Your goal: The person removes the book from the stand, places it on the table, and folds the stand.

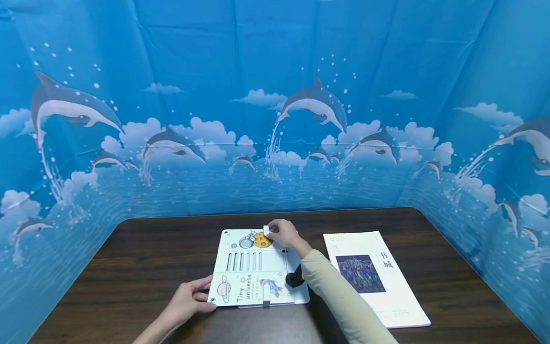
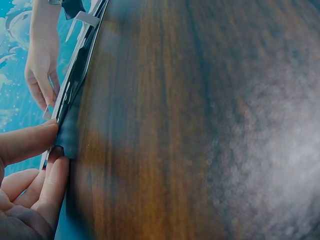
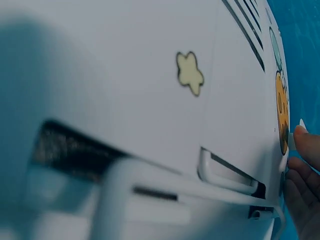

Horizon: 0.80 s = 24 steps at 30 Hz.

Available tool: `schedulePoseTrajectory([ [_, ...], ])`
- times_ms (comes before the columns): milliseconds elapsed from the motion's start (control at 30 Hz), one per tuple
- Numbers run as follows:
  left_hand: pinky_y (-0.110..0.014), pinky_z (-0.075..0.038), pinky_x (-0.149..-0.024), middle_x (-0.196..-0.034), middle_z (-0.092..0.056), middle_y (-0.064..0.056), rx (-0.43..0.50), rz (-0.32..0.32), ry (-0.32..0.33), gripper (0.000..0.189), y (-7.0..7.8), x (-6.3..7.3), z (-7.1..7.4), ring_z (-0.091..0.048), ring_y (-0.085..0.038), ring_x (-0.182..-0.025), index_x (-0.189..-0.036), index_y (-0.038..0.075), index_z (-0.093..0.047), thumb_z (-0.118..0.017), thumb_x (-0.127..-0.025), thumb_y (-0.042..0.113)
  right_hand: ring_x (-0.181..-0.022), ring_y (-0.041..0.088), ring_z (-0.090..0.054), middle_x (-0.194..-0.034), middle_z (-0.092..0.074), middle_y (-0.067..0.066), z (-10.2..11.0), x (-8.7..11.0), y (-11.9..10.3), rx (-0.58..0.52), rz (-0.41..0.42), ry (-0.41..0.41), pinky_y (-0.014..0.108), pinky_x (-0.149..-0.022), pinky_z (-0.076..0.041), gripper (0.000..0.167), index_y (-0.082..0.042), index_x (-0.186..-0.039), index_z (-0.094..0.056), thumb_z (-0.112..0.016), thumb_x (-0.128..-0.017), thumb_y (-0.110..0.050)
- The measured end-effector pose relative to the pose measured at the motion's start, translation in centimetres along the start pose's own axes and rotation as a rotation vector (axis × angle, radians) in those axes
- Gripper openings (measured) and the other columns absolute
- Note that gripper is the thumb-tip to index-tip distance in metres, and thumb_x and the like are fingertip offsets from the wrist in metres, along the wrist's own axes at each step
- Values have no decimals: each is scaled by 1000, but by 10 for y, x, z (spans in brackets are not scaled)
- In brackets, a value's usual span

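Note:
A white book stand (image 1: 275, 262) printed with a planet, a rocket and "Tiny universe" lies flat on the table. Its lower left corner is held by my left hand (image 1: 185, 300), with the thumb (image 2: 32, 140) on one face and fingers on the other. At the far edge my right hand (image 1: 284, 232) pinches a small white clip (image 1: 266, 230) between thumb and fingers. Another clip (image 1: 266, 303) sits at the near edge. In the right wrist view, the stand's surface fills most of the picture, and the pinched clip (image 3: 292, 141) shows at its edge.
To the right lies a white magazine (image 1: 404, 291) with a dark picture on its cover; my right sleeve (image 1: 339, 296) overlaps its left side. Dark wood table (image 1: 142, 267) surrounds both. A blue dolphin-print curtain (image 1: 258, 181) stands behind the table and along its sides.

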<state>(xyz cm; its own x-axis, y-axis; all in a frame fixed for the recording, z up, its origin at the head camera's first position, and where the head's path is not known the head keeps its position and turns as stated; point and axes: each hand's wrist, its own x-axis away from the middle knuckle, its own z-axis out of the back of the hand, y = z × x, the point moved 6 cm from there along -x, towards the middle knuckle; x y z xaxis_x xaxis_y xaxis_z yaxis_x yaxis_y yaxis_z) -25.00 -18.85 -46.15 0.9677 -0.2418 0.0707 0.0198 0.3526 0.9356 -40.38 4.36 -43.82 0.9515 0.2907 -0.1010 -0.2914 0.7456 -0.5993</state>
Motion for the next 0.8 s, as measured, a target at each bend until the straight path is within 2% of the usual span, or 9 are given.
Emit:
schedulePoseTrajectory([
  [200,-27,-52,-63,-109,-56,-32,7,3,-1,75,-1,-1,0,-65,-28,-80,-126,-22,-32,-73,-65,-9,-79,13,-53,-87,-59,2,0,0,2,-4,-38,16,28,-70,-45,26,-5,-105,-63,-68,-82,-17],
  [533,-26,-52,-62,-109,-56,-32,20,-7,-6,74,-2,1,0,-65,-28,-79,-126,-22,-33,-73,-65,-9,-79,14,-53,-86,-58,1,0,3,-1,-8,-40,34,30,-70,-44,23,-7,-102,-62,-68,-81,-16],
  [800,-26,-52,-62,-109,-56,-32,15,-4,-7,75,-3,1,0,-65,-27,-79,-126,-22,-33,-73,-65,-9,-82,16,-54,-90,-60,5,1,3,0,-43,-23,6,29,-73,-46,26,-3,-105,-62,-66,-83,-15],
])
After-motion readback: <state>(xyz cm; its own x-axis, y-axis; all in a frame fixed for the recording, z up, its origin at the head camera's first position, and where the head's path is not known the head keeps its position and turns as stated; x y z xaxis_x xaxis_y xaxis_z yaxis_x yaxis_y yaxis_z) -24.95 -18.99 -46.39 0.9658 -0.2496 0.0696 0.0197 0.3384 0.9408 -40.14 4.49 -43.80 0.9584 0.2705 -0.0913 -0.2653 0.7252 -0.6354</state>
